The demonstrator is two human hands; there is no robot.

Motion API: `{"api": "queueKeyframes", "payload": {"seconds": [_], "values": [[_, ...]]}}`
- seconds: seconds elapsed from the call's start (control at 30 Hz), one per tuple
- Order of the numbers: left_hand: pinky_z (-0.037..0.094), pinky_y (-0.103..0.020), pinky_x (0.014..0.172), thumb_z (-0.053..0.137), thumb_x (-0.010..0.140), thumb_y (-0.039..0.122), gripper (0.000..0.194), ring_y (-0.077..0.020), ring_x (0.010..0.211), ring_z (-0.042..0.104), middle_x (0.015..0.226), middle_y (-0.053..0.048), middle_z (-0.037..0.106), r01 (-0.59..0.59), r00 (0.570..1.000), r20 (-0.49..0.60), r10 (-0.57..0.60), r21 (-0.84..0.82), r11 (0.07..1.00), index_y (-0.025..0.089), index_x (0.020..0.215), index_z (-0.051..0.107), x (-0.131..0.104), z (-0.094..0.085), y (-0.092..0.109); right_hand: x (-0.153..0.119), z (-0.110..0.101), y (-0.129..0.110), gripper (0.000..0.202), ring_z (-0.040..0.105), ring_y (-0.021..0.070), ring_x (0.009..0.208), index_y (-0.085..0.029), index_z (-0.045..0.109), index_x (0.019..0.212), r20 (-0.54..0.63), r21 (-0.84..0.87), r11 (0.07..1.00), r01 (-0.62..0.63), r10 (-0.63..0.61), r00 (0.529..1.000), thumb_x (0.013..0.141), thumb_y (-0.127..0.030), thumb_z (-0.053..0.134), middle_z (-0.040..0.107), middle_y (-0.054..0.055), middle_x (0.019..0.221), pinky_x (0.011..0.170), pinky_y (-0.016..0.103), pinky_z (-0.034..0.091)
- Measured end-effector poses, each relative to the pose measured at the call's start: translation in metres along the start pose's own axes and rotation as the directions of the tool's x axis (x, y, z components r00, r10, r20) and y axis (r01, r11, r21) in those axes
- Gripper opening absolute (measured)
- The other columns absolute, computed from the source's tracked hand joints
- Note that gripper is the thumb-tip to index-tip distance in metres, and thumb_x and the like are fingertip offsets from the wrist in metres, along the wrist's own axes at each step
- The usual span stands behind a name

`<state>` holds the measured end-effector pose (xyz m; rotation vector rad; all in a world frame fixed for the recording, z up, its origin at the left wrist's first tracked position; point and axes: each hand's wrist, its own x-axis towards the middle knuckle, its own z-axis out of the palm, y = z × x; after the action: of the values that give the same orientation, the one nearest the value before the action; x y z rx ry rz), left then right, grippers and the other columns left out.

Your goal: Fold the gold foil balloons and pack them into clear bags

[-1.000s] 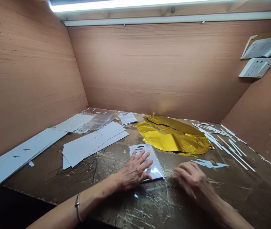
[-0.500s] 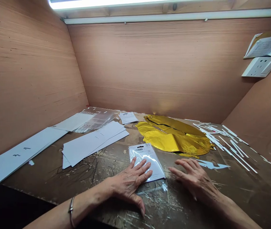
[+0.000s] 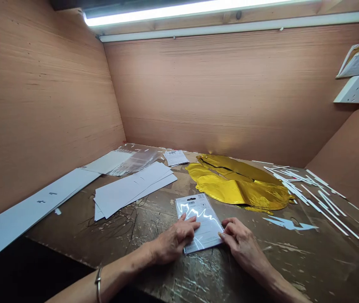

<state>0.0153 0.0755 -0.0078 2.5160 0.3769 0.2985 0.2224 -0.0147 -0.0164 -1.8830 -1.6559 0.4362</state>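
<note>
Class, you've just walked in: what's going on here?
A person's left hand rests on the left side of a glossy flat packet lying on a worn table. The right hand is at the packet's right edge. Gold foil lies beyond, white sheets leftward, white strips rightward.

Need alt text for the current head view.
A person's left hand lies on a shiny packet on a worn table; the right hand touches the packet's right edge. Gold foil lies beyond, white sheets to the left, white sticks to the right.
</note>
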Motion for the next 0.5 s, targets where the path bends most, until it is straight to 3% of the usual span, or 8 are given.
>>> {"api": "queueKeyframes", "payload": {"seconds": [0.13, 0.23, 0.3, 0.33, 0.4, 0.5], "values": [[0.014, -0.037, 0.104, 0.031, 0.086, 0.012, 0.023, -0.014, 0.12, 0.035, 0.114, -0.005, 0.055, -0.016, 0.995, -0.096, 0.015, -0.009, 1.0, 0.017, 0.079, 0.053, -0.001, 0.002, -0.001, 0.005, 0.003, -0.003, 0.017, 0.05, 0.018, 0.058, -0.02, 0.045, 0.056, 0.028, 0.019, 0.99, -0.14, 0.14, 0.99, 0.071, -0.029, 0.046, 0.053, 0.003, 0.059, 0.056, 0.031, 0.036], [0.024, -0.035, 0.101, 0.038, 0.086, 0.028, 0.026, -0.0173, 0.118, 0.038, 0.12, -0.012, 0.05, 0.0, 0.991, -0.133, 0.011, 0.083, 0.997, 0.013, 0.104, 0.048, -0.006, 0.001, -0.002, 0.009, 0.006, 0.0, 0.01, 0.048, 0.0146, 0.05, -0.021, 0.048, 0.069, 0.069, 0.357, 0.904, -0.235, 0.226, 0.972, 0.063, -0.028, 0.051, 0.049, -0.003, 0.052, 0.048, 0.027, 0.035], [0.029, -0.043, 0.097, 0.047, 0.079, 0.041, 0.056, -0.0267, 0.12, 0.034, 0.127, -0.021, 0.039, -0.044, 0.982, -0.163, 0.096, 0.297, 0.954, 0.009, 0.122, 0.033, -0.009, 0.008, -0.004, 0.011, 0.008, 0.001, 0.023, 0.046, 0.012, 0.043, -0.022, 0.046, 0.078, 0.148, 0.576, 0.757, -0.309, 0.275, 0.95, 0.057, -0.028, 0.054, 0.045, -0.006, 0.05, 0.042, 0.024, 0.034], [0.03, -0.05, 0.095, 0.05, 0.076, 0.042, 0.064, -0.0326, 0.12, 0.031, 0.13, -0.023, 0.034, -0.07, 0.969, -0.181, 0.167, 0.444, 0.893, 0.009, 0.126, 0.029, -0.009, 0.015, -0.006, 0.013, 0.009, 0.002, 0.026, 0.045, 0.0111, 0.04, -0.022, 0.046, 0.08, 0.187, 0.64, 0.688, -0.344, 0.294, 0.937, 0.056, -0.029, 0.055, 0.045, -0.006, 0.05, 0.039, 0.022, 0.033], [0.028, -0.062, 0.087, 0.049, 0.077, 0.034, 0.053, -0.0418, 0.117, 0.03, 0.13, -0.024, 0.033, -0.056, 0.925, -0.224, 0.307, 0.72, 0.692, 0.009, 0.122, 0.036, -0.008, 0.031, -0.011, 0.016, 0.009, 0.002, 0.028, 0.046, 0.0099, 0.038, -0.021, 0.047, 0.078, 0.236, 0.699, 0.595, -0.397, 0.331, 0.913, 0.054, -0.031, 0.059, 0.048, -0.005, 0.051, 0.035, 0.021, 0.031], [0.032, -0.066, 0.078, 0.039, 0.078, 0.017, 0.034, -0.0447, 0.106, 0.043, 0.117, -0.027, 0.047, 0.159, 0.855, -0.353, 0.38, 0.876, 0.455, 0.003, 0.107, 0.05, -0.002, 0.051, -0.019, 0.022, 0.008, -0.003, 0.031, 0.048, 0.0091, 0.037, -0.02, 0.05, 0.076, 0.288, 0.748, 0.499, -0.438, 0.351, 0.891, 0.053, -0.033, 0.064, 0.052, -0.004, 0.053, 0.034, 0.019, 0.033]]}}
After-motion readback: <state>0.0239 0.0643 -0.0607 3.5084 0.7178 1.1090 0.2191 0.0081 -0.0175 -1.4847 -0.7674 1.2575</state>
